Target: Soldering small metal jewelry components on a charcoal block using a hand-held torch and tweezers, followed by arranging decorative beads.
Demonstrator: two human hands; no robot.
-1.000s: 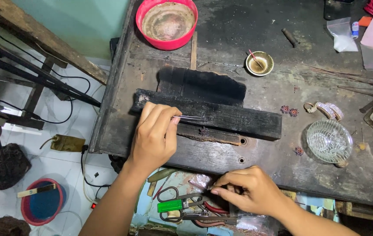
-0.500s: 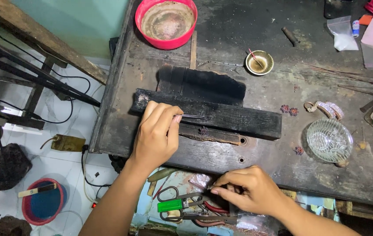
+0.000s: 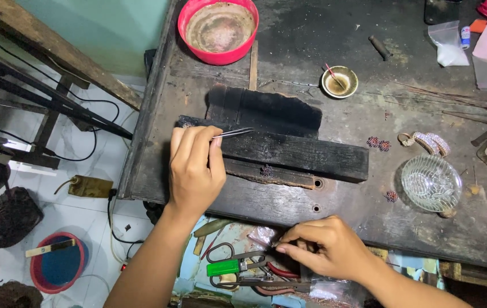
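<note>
Dark, scarred workbench [image 3: 289, 51], seen from above. Left hand [image 3: 195, 168] rests on the near-left part of the bench, fingers pinched on a pair of metal tweezers [image 3: 233, 133]; the tips point right and lie over a charred black wooden block [image 3: 294, 151] that runs across the bench middle. Whether the tips hold anything is too small to tell. A tiny dark beaded piece [image 3: 266, 170] sits just near of the block.

Right hand [image 3: 323, 248] is below the bench's near edge, over an open tray of tools, fingertips closed together on something small and clear, possibly a plastic bag [image 3: 263, 235]; exact grip not clear. Just left of it: green-handled pliers [image 3: 229, 267] and scissors [image 3: 220, 251].

Far side: red bowl [image 3: 218, 29] at the bench's far-left, small brass dish [image 3: 340, 81] to its right. Right side: cut-glass dish [image 3: 431, 183], beaded ring piece [image 3: 426, 141] beyond it, small dark-red beaded clusters [image 3: 379, 142] between block and glass dish.
</note>
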